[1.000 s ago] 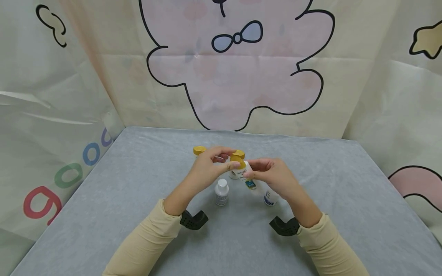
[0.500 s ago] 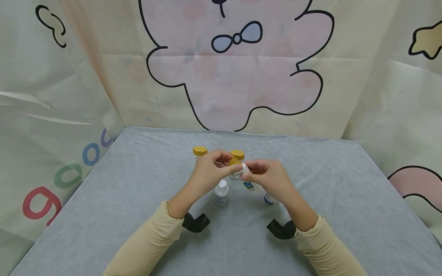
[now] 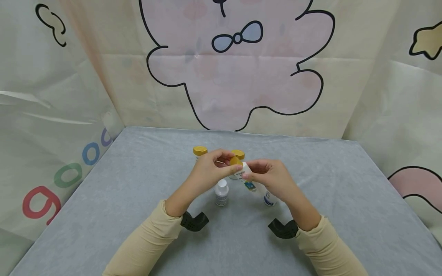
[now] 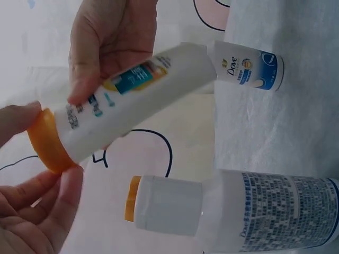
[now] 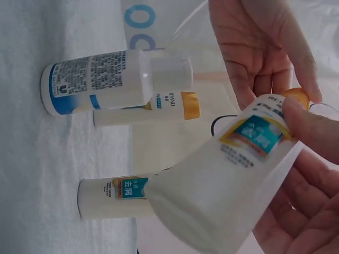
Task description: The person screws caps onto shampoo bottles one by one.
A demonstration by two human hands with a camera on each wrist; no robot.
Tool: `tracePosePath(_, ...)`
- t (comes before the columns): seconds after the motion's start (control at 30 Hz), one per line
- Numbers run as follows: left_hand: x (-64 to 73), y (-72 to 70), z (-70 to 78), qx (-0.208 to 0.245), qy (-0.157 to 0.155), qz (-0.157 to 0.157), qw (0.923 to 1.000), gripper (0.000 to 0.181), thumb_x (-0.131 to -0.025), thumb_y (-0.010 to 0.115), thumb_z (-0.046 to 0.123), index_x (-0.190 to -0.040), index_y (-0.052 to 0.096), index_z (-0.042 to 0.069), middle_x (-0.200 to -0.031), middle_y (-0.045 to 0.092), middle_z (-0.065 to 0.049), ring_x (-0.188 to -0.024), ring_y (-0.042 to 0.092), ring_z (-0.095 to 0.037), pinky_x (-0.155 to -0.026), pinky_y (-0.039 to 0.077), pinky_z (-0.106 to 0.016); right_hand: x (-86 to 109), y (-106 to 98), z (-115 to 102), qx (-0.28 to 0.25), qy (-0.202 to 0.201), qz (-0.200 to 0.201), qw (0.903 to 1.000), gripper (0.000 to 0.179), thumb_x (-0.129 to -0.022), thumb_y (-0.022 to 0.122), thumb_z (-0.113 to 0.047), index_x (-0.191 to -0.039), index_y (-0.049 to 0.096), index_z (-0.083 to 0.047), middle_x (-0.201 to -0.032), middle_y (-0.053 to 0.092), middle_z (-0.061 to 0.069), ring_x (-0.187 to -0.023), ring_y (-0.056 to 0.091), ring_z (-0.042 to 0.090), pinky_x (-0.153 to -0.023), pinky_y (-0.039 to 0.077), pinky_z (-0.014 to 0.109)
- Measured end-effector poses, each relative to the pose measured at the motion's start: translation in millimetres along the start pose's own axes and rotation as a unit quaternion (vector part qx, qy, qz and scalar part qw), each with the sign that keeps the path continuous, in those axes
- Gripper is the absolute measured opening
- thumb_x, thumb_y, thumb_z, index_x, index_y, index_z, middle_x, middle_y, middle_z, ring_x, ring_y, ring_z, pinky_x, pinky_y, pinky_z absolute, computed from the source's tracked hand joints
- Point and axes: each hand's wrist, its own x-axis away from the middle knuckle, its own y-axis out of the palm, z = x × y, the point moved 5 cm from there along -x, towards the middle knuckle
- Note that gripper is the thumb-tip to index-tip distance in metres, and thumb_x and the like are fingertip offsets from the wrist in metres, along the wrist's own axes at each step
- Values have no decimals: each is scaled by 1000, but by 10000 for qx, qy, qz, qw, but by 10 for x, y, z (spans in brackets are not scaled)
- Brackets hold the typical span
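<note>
Both hands hold a white shampoo bottle (image 4: pixel 140 100) with a teal label, tilted above the table. Its orange-yellow cap (image 4: pixel 50 140) sits at the upper left end in the head view. My left hand (image 3: pixel 211 170) pinches this cap between thumb and fingertips. The bottle's body, just below the cap, is gripped by my right hand (image 3: pixel 274 177), thumb on the near side. Cap and bottle appear to meet; whether the cap is loose I cannot tell. Below the left hand stands a white Dove bottle (image 3: pixel 221 193). Another Dove bottle (image 4: pixel 249 66) stands beneath the right hand, partly hidden by it.
Two more white bottles with yellow caps stand farther back: one at the left (image 3: pixel 200 150), one behind the held bottle (image 3: pixel 238 154). Grey cloth (image 3: pixel 155 153) covers the table. Printed sheets (image 3: pixel 238 84) hang at the back and sides. A black wrist mount (image 3: pixel 195 222) juts from each sleeve.
Both hands have come slightly lower than a second ago, still on the bottle and its cap. The left fingers have shifted a little around the cap, and the bottle's tilt has varied slightly.
</note>
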Motion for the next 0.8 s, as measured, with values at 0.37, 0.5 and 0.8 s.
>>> tracePosePath(0.37, 1, 9, 5, -112, -81, 68, 9999, 36, -85, 80, 28, -114, 72, 9, -103, 71, -3, -93, 67, -16, -80, 59, -29, 15, 38, -13, 322, -177, 198, 9991, 37, -85, 79, -27, -115, 73, -5, -101, 77, 10, -88, 71, 11, -77, 59, 36)
tracePosePath(0.5, 8, 3, 18, -16, 7, -88, 10000, 34, -85, 80, 26, -114, 72, 9, -102, 71, -3, -90, 67, -14, -79, 58, -28, 7, 29, -4, 220, -259, -33, 9994, 35, -87, 78, -22, -115, 72, -2, -103, 76, 12, -88, 70, 9, -77, 59, 29)
tracePosePath(0.8, 13, -33, 18, -13, -92, -395, 9992, 41, -87, 79, 29, -123, 68, 12, -109, 70, -2, -99, 65, -15, -85, 57, -30, -17, 22, 27, 9, 103, -138, 9999, 40, -84, 81, -27, -117, 73, -5, -106, 76, 9, -92, 71, 13, -83, 59, 34)
